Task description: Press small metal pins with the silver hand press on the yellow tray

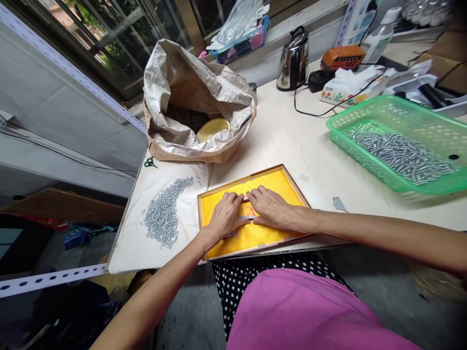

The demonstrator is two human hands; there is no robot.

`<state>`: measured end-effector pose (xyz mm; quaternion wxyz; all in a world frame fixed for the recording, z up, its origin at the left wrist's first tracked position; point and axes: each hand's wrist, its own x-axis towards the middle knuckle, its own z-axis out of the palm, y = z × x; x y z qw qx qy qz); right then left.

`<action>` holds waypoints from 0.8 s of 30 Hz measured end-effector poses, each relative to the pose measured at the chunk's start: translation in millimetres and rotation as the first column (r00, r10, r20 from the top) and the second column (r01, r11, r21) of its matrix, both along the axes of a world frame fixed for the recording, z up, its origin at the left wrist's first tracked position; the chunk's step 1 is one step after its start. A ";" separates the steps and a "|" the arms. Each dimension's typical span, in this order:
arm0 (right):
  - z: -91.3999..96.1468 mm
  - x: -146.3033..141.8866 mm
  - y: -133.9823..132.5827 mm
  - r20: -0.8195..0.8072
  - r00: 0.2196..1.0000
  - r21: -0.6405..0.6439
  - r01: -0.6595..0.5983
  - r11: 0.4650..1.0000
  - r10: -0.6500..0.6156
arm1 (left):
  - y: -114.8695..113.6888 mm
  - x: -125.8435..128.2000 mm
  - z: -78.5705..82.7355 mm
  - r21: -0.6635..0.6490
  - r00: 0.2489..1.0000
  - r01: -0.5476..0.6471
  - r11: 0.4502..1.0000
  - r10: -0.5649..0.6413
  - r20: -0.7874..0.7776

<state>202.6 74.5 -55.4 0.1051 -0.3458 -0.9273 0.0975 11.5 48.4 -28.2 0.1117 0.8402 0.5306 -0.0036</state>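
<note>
A wooden-framed tray with a yellow lining (272, 182) lies at the table's front edge. Both my hands rest palm-down inside it. My left hand (225, 216) has its fingers stretched forward and lying flat. My right hand (269, 206) lies beside it, fingers flat and pointing left, touching the left fingertips. Between and under the hands is a small flat piece with pink marks (248, 212), mostly covered. A heap of small silver metal pins (164, 214) lies on a white sheet to the left of the tray.
A crumpled paper sack (193, 92) with dark contents and a yellow bowl (213, 129) stands behind the tray. A green plastic basket (397, 141) full of metal pins is at the right. A kettle (294, 61), cables and boxes sit at the back. Small green scissors (149, 163) lie left.
</note>
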 end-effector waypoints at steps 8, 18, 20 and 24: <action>13.4 -6.4 14.3 0.159 0.980 -0.005 -0.124 0.992 0.123 | 1.2 -3.1 -2.1 -0.017 0.995 -0.048 0.999 0.050 0.088; 0.3 1.3 28.9 0.074 0.990 0.014 -0.120 0.993 0.119 | -4.1 -0.1 -8.1 0.039 0.988 -0.137 0.990 0.133 0.082; -3.9 6.4 38.2 0.034 0.993 0.007 -0.112 0.994 0.112 | -12.1 -0.1 -8.3 0.105 0.992 -0.067 0.992 0.055 0.114; -11.8 8.4 60.1 0.059 0.994 0.048 -0.097 0.994 0.095 | -28.5 7.9 -10.0 0.073 0.991 0.097 0.993 -0.103 0.084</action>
